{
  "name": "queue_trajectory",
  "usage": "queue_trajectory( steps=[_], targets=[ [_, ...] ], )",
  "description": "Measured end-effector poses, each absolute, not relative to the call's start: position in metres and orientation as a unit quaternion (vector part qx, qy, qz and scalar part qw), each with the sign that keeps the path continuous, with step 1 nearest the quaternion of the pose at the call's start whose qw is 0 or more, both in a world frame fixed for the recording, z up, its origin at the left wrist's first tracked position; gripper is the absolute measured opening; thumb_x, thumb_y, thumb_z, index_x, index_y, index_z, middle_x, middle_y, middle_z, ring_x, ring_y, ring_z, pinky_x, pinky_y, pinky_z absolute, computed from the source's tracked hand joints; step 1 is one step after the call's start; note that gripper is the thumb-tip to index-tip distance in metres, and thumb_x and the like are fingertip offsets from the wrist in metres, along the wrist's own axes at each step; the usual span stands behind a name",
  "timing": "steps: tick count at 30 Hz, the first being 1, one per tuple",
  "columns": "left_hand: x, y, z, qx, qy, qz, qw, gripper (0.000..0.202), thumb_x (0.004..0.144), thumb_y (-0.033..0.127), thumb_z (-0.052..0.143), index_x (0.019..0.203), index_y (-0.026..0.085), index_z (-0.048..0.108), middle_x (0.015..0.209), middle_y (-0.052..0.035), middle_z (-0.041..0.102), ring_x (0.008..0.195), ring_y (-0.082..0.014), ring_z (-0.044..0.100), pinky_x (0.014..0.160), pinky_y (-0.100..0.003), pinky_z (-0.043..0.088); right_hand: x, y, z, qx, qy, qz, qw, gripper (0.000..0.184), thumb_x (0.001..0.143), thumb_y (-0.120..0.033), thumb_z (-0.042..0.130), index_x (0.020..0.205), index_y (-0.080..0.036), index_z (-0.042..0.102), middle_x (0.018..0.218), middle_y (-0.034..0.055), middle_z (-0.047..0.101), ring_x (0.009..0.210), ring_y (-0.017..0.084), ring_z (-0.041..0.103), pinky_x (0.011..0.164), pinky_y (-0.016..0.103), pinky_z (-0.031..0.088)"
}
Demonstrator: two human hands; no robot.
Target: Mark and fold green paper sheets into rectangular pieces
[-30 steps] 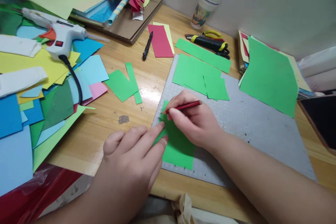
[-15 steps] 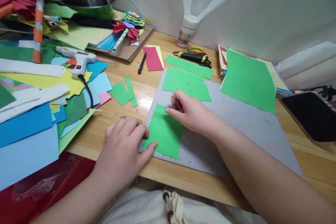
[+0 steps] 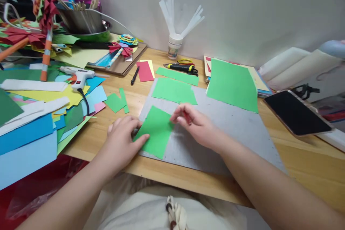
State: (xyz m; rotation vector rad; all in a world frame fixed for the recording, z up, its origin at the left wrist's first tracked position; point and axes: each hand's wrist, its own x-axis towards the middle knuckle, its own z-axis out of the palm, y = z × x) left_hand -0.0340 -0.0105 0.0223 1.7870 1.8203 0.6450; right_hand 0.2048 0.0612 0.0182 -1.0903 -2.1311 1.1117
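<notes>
A rectangular sheet of green paper [image 3: 156,133] lies at a slant on the left part of a grey cutting mat [image 3: 229,129]. My left hand [image 3: 125,136] is at its left edge, the thumb over the paper and the fingers curled; a bit of something dark shows under them, too hidden to name. My right hand [image 3: 194,122] is closed around a small red tool [image 3: 187,118], mostly covered by the fingers. Its fingertips are at the sheet's upper right edge. Just beyond lies another green piece [image 3: 175,91] with a notched corner.
Green offcuts [image 3: 115,102], a black pen [image 3: 135,75] and red card [image 3: 145,71] lie left of the mat. A black-and-yellow cutter [image 3: 180,67] is behind it. A glue gun [image 3: 80,79] rests on piled coloured paper. At right are a green sheet [image 3: 233,84] and a phone [image 3: 298,112].
My right hand has moved from above the sheet to its right edge. The sheet is turned somewhat on the mat. The view has tilted up and shifted.
</notes>
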Motion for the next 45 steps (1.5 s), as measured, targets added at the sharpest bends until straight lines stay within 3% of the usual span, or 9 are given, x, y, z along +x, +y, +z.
queue_trajectory(
  steps=[6,10,17,23,27,30,32,36,45],
  targets=[
    [-0.012,0.003,0.04,0.569,0.605,0.335,0.445,0.034,0.078,0.055,0.062,0.085,0.022,0.063,0.083,-0.0038,0.07,0.075,-0.0217,0.065,0.069,-0.034,0.052,0.312,0.089,0.007,-0.613,-0.732,0.175,0.241,0.023,0.083,-0.014,0.045,0.102,-0.02,0.057,0.09,0.01,0.063,0.084,0.026,0.059,0.078,0.04,0.043],
    [0.021,0.018,0.053,0.453,0.544,0.417,0.571,0.041,0.061,0.046,0.08,0.092,0.021,0.068,0.089,-0.0057,0.075,0.087,-0.0273,0.069,0.082,-0.04,0.055,0.346,0.098,-0.004,-0.649,-0.715,0.125,0.227,0.025,0.077,-0.009,0.047,0.092,-0.019,0.064,0.088,0.0124,0.062,0.085,0.028,0.058,0.08,0.041,0.042],
    [0.061,0.04,0.056,0.437,0.546,0.419,0.58,0.044,0.059,0.04,0.08,0.096,0.018,0.071,0.092,-0.0077,0.077,0.097,-0.0318,0.069,0.09,-0.046,0.053,0.342,0.097,-0.001,-0.637,-0.696,0.131,0.303,0.024,0.081,-0.014,0.05,0.093,-0.019,0.07,0.092,0.0111,0.057,0.09,0.027,0.056,0.086,0.043,0.042],
    [0.081,0.054,0.047,0.463,0.553,0.423,0.548,0.034,0.064,0.04,0.076,0.089,0.017,0.069,0.093,-0.0086,0.077,0.093,-0.0301,0.07,0.088,-0.045,0.054,0.3,0.07,0.016,-0.532,-0.703,0.245,0.404,0.034,0.098,-0.043,0.038,0.105,-0.019,0.061,0.077,0.0027,0.062,0.061,0.015,0.057,0.056,0.029,0.047],
    [0.08,0.056,0.046,0.502,0.559,0.445,0.488,0.047,0.068,0.039,0.074,0.11,0.02,0.063,0.11,-0.0089,0.071,0.108,-0.0311,0.064,0.096,-0.048,0.049,0.285,0.055,0.018,-0.484,-0.704,0.252,0.455,0.019,0.094,-0.036,0.05,0.087,-0.021,0.058,0.068,0.0,0.059,0.058,0.014,0.056,0.056,0.028,0.046],
    [0.06,0.048,0.044,0.593,0.6,0.482,0.237,0.07,0.072,0.036,0.074,0.134,0.031,0.042,0.142,-0.0074,0.048,0.128,-0.0304,0.047,0.109,-0.051,0.035,0.288,0.05,0.021,-0.42,-0.766,0.198,0.445,0.011,0.091,-0.026,0.055,0.084,-0.022,0.063,0.082,0.0048,0.066,0.075,0.018,0.06,0.07,0.033,0.048],
    [0.043,0.038,0.04,0.683,0.58,0.442,0.036,0.072,0.077,0.032,0.071,0.139,0.037,0.035,0.147,-0.0073,0.04,0.132,-0.0317,0.041,0.11,-0.054,0.031,0.289,0.049,0.021,-0.361,-0.843,0.136,0.375,0.015,0.092,-0.02,0.053,0.082,-0.022,0.064,0.089,0.0072,0.068,0.082,0.019,0.06,0.073,0.034,0.045],
    [0.018,0.015,0.028,0.83,0.498,0.246,-0.049,0.02,0.087,0.017,0.059,0.099,0.032,0.061,0.116,-0.0014,0.066,0.118,-0.0305,0.051,0.098,-0.051,0.036,0.28,0.047,0.016,-0.301,-0.925,0.101,0.21,0.024,0.095,-0.016,0.045,0.079,-0.02,0.063,0.084,0.0068,0.066,0.075,0.018,0.055,0.066,0.032,0.04],
    [0.031,0.015,0.03,0.873,0.473,0.109,0.043,0.015,0.09,0.03,0.057,0.079,0.025,0.066,0.086,-0.0016,0.07,0.098,-0.0263,0.056,0.088,-0.046,0.032,0.274,0.044,0.017,-0.346,-0.879,0.276,0.179,0.011,0.091,-0.018,0.059,0.084,-0.017,0.067,0.09,0.0061,0.064,0.086,0.018,0.057,0.078,0.032,0.044]
  ],
)
